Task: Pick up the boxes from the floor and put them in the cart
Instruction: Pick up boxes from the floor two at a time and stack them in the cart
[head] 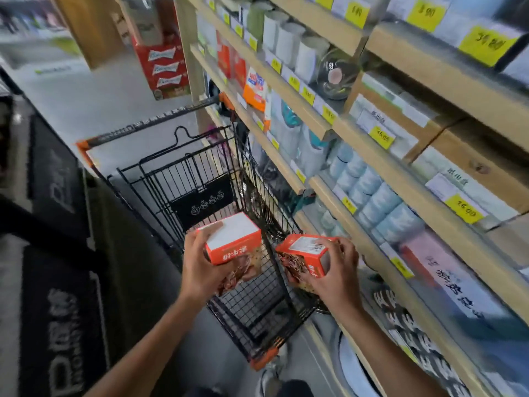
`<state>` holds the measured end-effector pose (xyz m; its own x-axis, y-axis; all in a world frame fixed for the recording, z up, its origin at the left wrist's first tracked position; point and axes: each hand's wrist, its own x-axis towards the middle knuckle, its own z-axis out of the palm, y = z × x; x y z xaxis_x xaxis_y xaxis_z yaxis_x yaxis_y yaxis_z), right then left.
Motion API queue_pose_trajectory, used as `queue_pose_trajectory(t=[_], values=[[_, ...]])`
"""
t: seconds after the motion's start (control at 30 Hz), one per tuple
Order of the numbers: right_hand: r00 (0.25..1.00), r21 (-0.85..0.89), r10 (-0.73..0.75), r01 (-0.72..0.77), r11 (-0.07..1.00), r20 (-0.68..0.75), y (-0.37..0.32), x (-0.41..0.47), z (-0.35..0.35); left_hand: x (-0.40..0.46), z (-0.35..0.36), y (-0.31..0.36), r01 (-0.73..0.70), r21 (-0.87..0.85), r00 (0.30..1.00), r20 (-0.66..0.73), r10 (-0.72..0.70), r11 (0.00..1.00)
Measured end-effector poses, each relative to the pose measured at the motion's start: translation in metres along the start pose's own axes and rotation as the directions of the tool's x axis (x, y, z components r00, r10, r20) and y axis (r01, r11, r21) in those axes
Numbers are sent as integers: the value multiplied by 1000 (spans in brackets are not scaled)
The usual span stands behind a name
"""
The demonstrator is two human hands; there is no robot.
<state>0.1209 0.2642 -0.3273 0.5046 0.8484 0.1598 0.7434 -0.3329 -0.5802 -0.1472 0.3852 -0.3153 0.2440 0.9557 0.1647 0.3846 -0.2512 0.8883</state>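
Hands (pixel 200 267) (pixel 335 270) gripping boxes (pixel 233 239) (pixel 306 253) above cart rim (pixel 274 262)

Two orange-and-white boxes sit above the black wire cart (pixel 229 202), which stands beside the shelving. The left box (pixel 233 239) is held over the basket, white face up, tilted slightly. The right box (pixel 307 252) hangs over the cart's right rim (barcode label upward), tipped on its side.

Wooden shelves (pixel 357 133) of stock rightward; grey floor (pixel 94 98); dark mats (pixel 57 282)
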Motion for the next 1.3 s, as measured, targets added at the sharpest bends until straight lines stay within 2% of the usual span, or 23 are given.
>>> queue_pose_trajectory(t=[0.1,0.33,0.43,0.6,0.73,1.0,1.3], values=[[995,-36,38,-35,999,97,32,19,31,8,22,-15,69,23,997,-16,-69,997],[956,-173,-13,67,983,294,72,55,95,23,62,-64,223,-2,973,-60,-223,975],[937,-249,26,66,966,348,86,57,122,29,73,-87,247,-4,968,-39,-247,969],[892,-311,-71,229,922,447,114,58,173,31,89,-130,297,21,955,9,-298,955],[841,-413,-30,296,862,540,141,52,210,26,104,-163,327,39,943,51,-329,944],[776,-598,231,223,770,587,196,36,253,11,129,-189,364,2,931,25,-364,931],[771,-592,223,235,771,596,207,43,289,-4,149,-209,459,-27,888,27,-458,888]])
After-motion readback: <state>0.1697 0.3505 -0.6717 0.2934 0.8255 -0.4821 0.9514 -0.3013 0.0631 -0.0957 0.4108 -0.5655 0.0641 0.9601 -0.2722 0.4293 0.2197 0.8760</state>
